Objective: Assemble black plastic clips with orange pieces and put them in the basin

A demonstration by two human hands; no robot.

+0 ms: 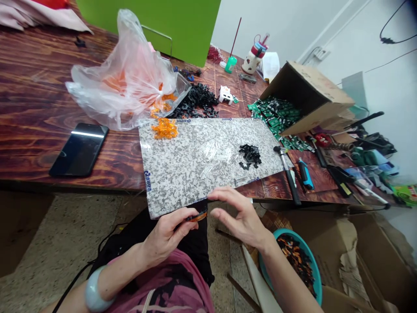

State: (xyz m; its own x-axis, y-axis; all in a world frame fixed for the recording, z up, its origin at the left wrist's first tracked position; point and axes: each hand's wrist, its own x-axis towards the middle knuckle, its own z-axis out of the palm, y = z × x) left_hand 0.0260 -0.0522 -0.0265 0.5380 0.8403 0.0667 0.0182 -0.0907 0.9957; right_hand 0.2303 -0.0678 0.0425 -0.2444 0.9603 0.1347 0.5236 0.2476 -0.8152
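My left hand (169, 232) pinches a small orange and black plastic part (197, 216) just below the near edge of a speckled granite slab (182, 169). My right hand (241, 217) hovers beside it with fingers spread and nothing in them, fingertips at the slab's edge. On the slab lie a pile of orange parts (164, 128), several clear plastic pieces (215, 154) and a small heap of black parts (249, 155).
A plastic bag (130, 78) of orange parts, a black phone (80, 149), a black parts pile (197, 102), a tipped cardboard box (306, 98) spilling green pieces, a hammer (288, 171) and tools sit on the wooden table. A teal bowl (314, 278) of finished parts stands on the floor.
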